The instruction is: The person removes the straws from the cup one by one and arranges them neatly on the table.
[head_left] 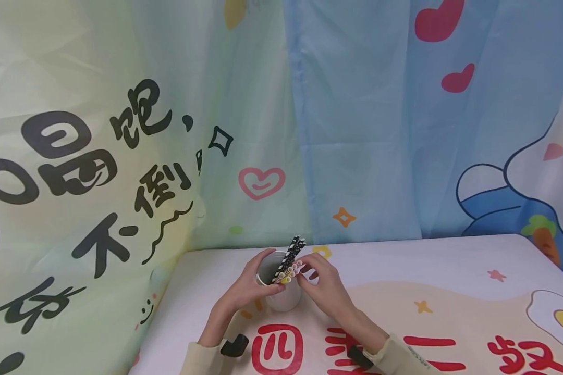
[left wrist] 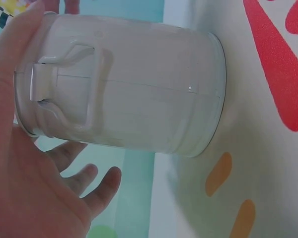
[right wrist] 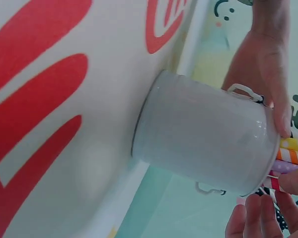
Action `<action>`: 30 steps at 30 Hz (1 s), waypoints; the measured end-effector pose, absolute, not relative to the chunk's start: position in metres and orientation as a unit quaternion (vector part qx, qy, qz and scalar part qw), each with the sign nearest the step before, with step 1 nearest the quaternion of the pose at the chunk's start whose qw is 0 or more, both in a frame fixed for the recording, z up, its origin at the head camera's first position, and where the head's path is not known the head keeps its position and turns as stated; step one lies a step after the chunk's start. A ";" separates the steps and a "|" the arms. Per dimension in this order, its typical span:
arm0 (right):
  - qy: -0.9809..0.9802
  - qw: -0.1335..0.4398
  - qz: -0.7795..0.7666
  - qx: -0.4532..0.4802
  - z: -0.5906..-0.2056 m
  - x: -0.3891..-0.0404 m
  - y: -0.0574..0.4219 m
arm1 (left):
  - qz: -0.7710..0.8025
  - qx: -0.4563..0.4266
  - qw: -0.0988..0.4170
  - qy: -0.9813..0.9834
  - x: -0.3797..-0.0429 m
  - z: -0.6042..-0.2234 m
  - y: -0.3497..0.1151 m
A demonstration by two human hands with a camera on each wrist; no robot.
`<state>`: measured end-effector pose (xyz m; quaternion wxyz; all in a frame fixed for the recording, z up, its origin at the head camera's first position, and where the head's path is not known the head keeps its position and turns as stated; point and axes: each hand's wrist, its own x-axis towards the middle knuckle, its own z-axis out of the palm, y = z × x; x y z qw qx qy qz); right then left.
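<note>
My left hand [head_left: 244, 291] curls round the white tin pot [head_left: 281, 294], which looks light and a bit slippery. My right hand [head_left: 321, 284] pinches the paper straws [head_left: 288, 265], I think; they bend easily, so hold them gently near the tops.

Pale beige long sleeves [head_left: 202, 359] on both arms (a black wrist-worn device [head_left: 234, 345] at each cuff)

— Where does the pail [head_left: 281, 291] stand?
— On the counter [head_left: 450, 271], toward its left part, nearer the far edge than the near one.
— And the straws [head_left: 291, 260]?
— In the pail, leaning out over its rim toward the far right.
— The hands?
— The left hand [head_left: 248, 286] lies against the pail's left side; the right hand [head_left: 321, 284] is just right of the rim, touching the straws.
— Behind it all?
— A curtain [head_left: 356, 130] hangs along the counter's far edge and down its left edge.
</note>
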<state>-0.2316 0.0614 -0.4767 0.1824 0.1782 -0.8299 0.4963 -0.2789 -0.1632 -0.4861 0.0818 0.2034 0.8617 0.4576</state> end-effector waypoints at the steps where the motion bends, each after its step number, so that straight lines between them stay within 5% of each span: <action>1: -0.827 0.181 0.502 0.175 -0.476 -0.231 0.062 | 0.460 0.204 0.081 0.860 -0.279 -0.486 -0.163; 30: -0.779 0.188 0.586 0.121 -0.433 -0.221 0.085 | 0.467 0.194 0.094 0.858 -0.278 -0.485 -0.162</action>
